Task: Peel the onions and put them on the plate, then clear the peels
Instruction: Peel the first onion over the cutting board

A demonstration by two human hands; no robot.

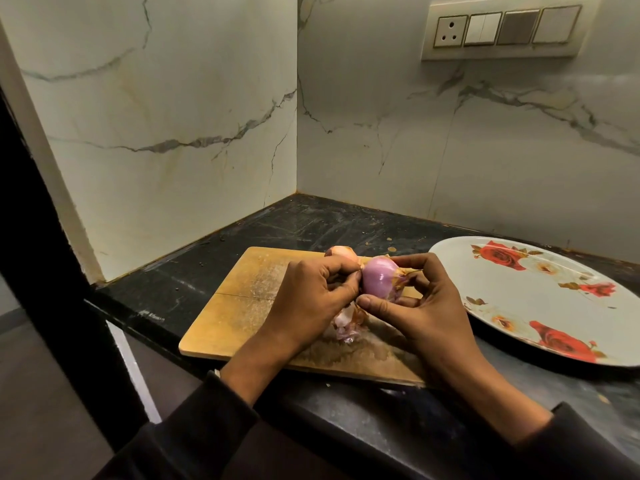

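Onion [377, 277], purple and mostly bare, sits at mid-frame, held between both hands just above the board [235, 306]. Going from the left of the frame: the board lies on the dark counter [145, 299]; over it the left hand [311, 299] has its fingers curled, pinching at the onion's left side, where skin seems to be coming away. Behind that hand, at the board's far edge, a second onion [341, 252] shows with its papery skin on. Below the hands, a small heap of peels [346, 323] lies on the board. The right hand [415, 306] cups the onion from the right, thumb underneath and fingers curled over the top, where a scrap of dry skin clings. At the right of the frame the plate [540, 306], printed with roses, holds no onions. I judge the task early: one onion nearly peeled, another untouched, plating and clearing peels all left.
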